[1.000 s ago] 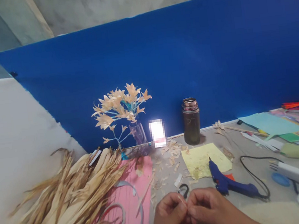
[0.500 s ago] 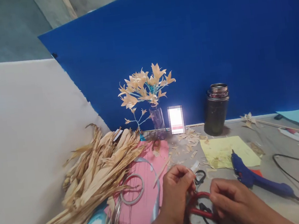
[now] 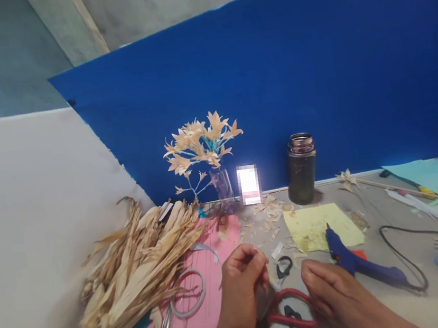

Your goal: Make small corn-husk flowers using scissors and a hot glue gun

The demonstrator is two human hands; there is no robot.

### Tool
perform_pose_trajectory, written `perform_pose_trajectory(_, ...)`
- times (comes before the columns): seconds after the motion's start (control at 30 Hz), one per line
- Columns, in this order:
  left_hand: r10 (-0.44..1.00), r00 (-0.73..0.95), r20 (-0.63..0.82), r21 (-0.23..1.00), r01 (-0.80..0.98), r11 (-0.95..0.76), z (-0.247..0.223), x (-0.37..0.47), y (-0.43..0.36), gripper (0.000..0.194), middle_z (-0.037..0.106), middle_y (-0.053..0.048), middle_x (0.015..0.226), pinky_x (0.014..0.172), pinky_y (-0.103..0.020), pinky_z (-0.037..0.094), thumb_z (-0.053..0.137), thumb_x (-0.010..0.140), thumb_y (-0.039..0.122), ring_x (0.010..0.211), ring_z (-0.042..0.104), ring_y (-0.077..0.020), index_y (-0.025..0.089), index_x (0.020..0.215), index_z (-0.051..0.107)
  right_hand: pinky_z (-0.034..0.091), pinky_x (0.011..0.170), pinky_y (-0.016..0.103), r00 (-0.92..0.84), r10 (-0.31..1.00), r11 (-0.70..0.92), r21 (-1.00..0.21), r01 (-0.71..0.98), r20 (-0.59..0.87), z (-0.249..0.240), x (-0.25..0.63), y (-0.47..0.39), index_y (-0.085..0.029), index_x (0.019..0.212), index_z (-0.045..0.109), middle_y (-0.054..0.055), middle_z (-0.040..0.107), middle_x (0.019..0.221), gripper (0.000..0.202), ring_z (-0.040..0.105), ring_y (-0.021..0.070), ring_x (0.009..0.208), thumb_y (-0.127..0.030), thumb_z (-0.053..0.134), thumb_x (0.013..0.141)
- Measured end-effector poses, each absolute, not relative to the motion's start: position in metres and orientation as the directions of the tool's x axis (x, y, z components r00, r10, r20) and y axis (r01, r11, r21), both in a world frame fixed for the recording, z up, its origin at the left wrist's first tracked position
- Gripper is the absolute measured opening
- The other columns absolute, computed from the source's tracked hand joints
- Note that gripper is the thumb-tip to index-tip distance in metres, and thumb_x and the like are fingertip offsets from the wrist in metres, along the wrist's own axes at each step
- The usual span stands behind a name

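My left hand (image 3: 245, 283) is closed in a pinch over the table, beside the pink paper (image 3: 225, 238); what its fingertips hold is too small to name. To its right my right hand (image 3: 330, 286) is also closed, thumb against curled fingers, and its contents are hidden. Between and below the hands lie red-handled scissors (image 3: 292, 319) and smaller black-handled scissors (image 3: 284, 267). A blue glue gun (image 3: 365, 266) rests right of my right hand, its nozzle over a yellow sheet (image 3: 309, 222).
Dried husks (image 3: 136, 270) and a tape roll (image 3: 173, 300) lie left. Behind stand a glass vase (image 3: 222, 187) of husk flowers (image 3: 196, 143) and a dark jar (image 3: 302, 172). A black cord (image 3: 406, 231) curls at the right, near coloured papers (image 3: 436, 177).
The view has shifted, so the table objects appear further left and slightly lower. My hands are a little further apart, both still closed.
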State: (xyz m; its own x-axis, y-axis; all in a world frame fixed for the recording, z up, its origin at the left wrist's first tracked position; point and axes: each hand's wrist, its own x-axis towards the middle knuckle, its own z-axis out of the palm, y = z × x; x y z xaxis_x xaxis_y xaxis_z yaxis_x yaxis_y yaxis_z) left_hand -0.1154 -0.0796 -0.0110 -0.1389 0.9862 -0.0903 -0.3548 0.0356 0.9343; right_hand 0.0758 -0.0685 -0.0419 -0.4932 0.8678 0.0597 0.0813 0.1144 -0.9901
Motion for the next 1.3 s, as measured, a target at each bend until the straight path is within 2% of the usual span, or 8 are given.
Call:
perform_pose_trajectory(0.13,0.988,-0.157,-0.010,0.942,-0.334,-0.044,0.010,-0.118,-0.077,0.028,0.059,0.002,0.066,0.052,-0.020,0.038,0.082,0.072,0.034,0.053,0.049,-0.0071,0.016,0.074,0.061,0.042,0.063,0.026,-0.509,0.853,0.239,-0.951,0.194,0.111,-0.044,0.072,-0.066,-0.022,0.069,0.055,0.000,0.056,0.065,0.046,0.052,0.0163,0.064,-0.057,0.044,0.097)
perform_pose_trajectory(0.27,0.972,-0.228,0.055,0.951,-0.285,-0.121,0.011,-0.118,-0.069,0.026,0.060,0.002,0.069,0.051,-0.020,0.038,0.079,0.074,0.035,0.053,0.049,-0.0072,0.016,0.074,0.062,0.043,0.071,0.027,-0.523,0.833,0.393,-0.860,0.325,0.183,-0.051,0.068,-0.067,-0.023,0.090,0.065,0.003,0.068,0.082,0.028,0.060,0.0189,0.075,-0.046,0.051,0.094)
perform_pose_trajectory(0.4,0.960,-0.277,0.047,0.953,-0.275,-0.126,-0.009,-0.121,-0.056,0.028,0.061,0.001,0.072,0.050,-0.020,0.038,0.078,0.074,0.038,0.055,0.050,-0.0079,0.016,0.074,0.061,0.039,0.064,0.025,-0.554,0.804,0.482,-0.781,0.397,0.215,-0.062,0.069,-0.066,-0.022,0.076,0.058,0.000,0.062,0.070,0.040,0.055,0.0150,0.064,-0.043,0.036,0.101)
perform_pose_trajectory(0.57,0.973,-0.217,-0.072,0.944,-0.331,-0.004,-0.039,-0.122,-0.051,0.030,0.057,0.002,0.061,0.049,-0.019,0.035,0.077,0.076,0.041,0.050,0.046,-0.0072,0.016,0.075,0.060,0.034,0.057,0.024,-0.553,0.815,0.479,-0.735,0.479,0.171,-0.071,0.071,-0.061,-0.022,0.067,0.047,-0.003,0.054,0.062,0.045,0.049,0.0137,0.057,-0.045,0.032,0.103)
perform_pose_trajectory(0.9,0.973,-0.144,-0.178,0.931,-0.344,0.119,-0.050,-0.114,-0.057,0.029,0.054,0.001,0.048,0.049,-0.020,0.031,0.072,0.078,0.041,0.045,0.044,-0.0083,0.014,0.070,0.062,0.039,0.062,0.024,-0.570,0.821,0.399,-0.747,0.532,0.033,-0.049,0.072,-0.060,-0.022,0.069,0.053,0.001,0.067,0.068,0.038,0.060,0.0154,0.064,-0.041,0.041,0.099)
perform_pose_trajectory(1.13,0.961,-0.163,-0.224,0.901,-0.409,0.141,-0.059,-0.116,-0.051,0.032,0.055,0.001,0.048,0.046,-0.019,0.029,0.076,0.072,0.043,0.042,0.042,-0.0073,0.016,0.068,0.060,0.039,0.065,0.026,-0.605,0.795,0.528,-0.446,0.723,-0.041,-0.003,0.075,-0.006,-0.023,0.084,0.068,0.004,0.074,0.081,0.025,0.065,0.0195,0.075,-0.028,0.046,0.095)
perform_pose_trajectory(1.2,0.959,-0.154,-0.240,0.891,-0.427,0.154,-0.064,-0.115,-0.050,0.035,0.054,0.002,0.046,0.044,-0.019,0.028,0.076,0.071,0.046,0.040,0.041,-0.0072,0.016,0.068,0.059,0.038,0.063,0.025,-0.562,0.821,0.514,-0.297,0.804,-0.098,0.009,0.066,0.031,-0.022,0.084,0.071,0.004,0.075,0.082,0.020,0.067,0.0194,0.076,-0.023,0.052,0.090)
perform_pose_trajectory(1.3,0.955,-0.162,-0.248,0.884,-0.441,0.155,-0.071,-0.115,-0.048,0.040,0.055,0.002,0.047,0.040,-0.018,0.025,0.078,0.068,0.050,0.038,0.040,-0.0066,0.016,0.068,0.057,0.041,0.067,0.027,-0.509,0.856,0.486,-0.192,0.852,-0.091,0.012,0.047,0.087,-0.019,0.086,0.074,0.009,0.076,0.090,0.020,0.069,0.0234,0.085,-0.018,0.055,0.089)
